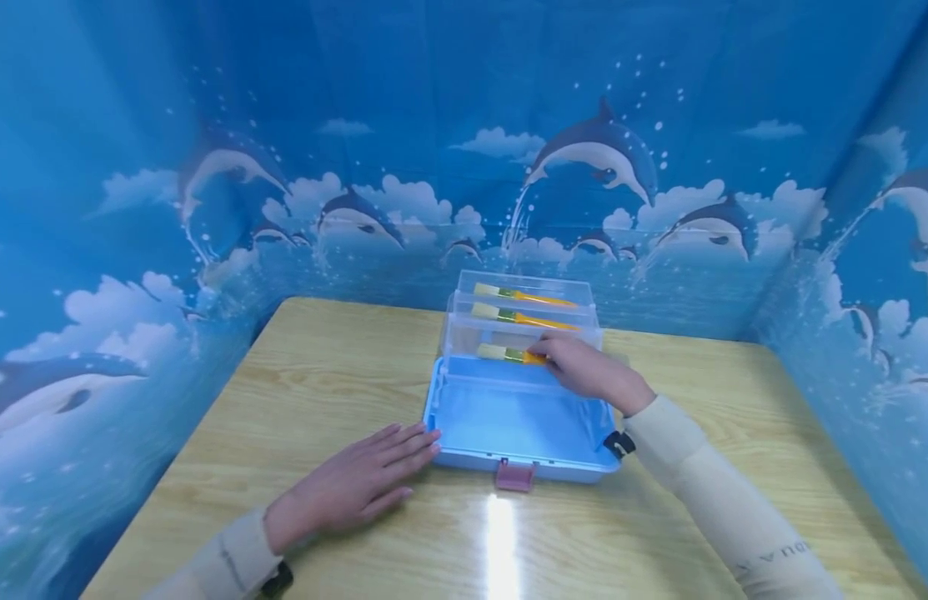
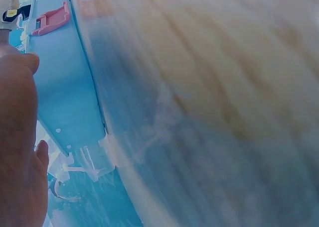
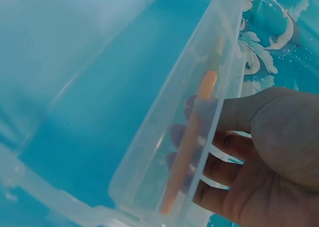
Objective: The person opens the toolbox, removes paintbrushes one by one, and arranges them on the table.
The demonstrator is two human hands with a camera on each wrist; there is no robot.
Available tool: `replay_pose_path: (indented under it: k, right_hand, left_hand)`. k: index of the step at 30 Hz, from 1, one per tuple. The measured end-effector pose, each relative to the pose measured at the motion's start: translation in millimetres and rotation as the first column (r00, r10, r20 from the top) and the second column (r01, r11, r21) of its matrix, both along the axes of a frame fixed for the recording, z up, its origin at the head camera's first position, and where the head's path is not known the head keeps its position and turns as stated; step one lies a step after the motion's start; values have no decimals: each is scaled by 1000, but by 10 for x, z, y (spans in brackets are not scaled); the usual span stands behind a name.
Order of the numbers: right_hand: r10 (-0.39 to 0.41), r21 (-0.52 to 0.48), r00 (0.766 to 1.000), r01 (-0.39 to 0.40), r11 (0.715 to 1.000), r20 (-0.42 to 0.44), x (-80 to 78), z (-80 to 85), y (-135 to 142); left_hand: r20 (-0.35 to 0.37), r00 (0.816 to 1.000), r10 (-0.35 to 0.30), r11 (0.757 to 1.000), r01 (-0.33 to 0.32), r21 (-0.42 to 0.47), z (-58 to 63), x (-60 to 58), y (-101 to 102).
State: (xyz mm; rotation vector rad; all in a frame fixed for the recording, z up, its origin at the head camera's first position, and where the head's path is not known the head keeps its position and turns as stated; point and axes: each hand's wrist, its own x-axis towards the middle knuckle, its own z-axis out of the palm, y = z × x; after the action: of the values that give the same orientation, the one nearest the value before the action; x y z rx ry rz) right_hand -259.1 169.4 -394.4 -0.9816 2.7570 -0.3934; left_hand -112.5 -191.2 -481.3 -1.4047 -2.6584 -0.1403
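A blue plastic box (image 1: 509, 417) stands unlatched, its clear trays fanned out at the back. My right hand (image 1: 584, 367) reaches into the lowest tray (image 3: 149, 152) and pinches the orange handle of a paintbrush (image 1: 501, 353). Through the cloudy plastic the fingertips (image 3: 177, 135) look blurred beside the handle. Two similar paintbrushes lie in the trays above, a middle one (image 1: 524, 317) and a top one (image 1: 527, 295). My left hand (image 1: 366, 479) is spread out, its fingertips at the box's front left corner; the left wrist view catches only part of it.
A pink latch (image 1: 514, 477) hangs at the box's front. The wooden table (image 1: 321, 358) extends around the box, with cloth walls printed with dolphins (image 1: 599, 154) behind and at both sides. Black straps (image 1: 619, 444) sit at the wrists.
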Motion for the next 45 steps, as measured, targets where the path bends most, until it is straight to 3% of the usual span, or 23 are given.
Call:
replay_pose_path:
  k: [16, 28, 35, 45]
  right_hand:
    - [14, -33, 1000, -14, 999, -25, 12, 63, 44]
    - [-37, -24, 999, 36, 999, -39, 69, 78, 122]
    - [-48, -42, 998, 46, 998, -51, 141, 86, 179]
    - [-87, -84, 994, 82, 993, -62, 229, 81, 244]
  left_hand:
    - [-9, 1000, 0, 1000, 0, 1, -16, -22, 9]
    - [54, 998, 12, 999, -14, 37, -1, -7, 41]
    - [-12, 1000, -23, 997, 24, 79, -15, 5, 33]
    - [-37, 999, -26, 996, 29, 79, -34, 1, 19]
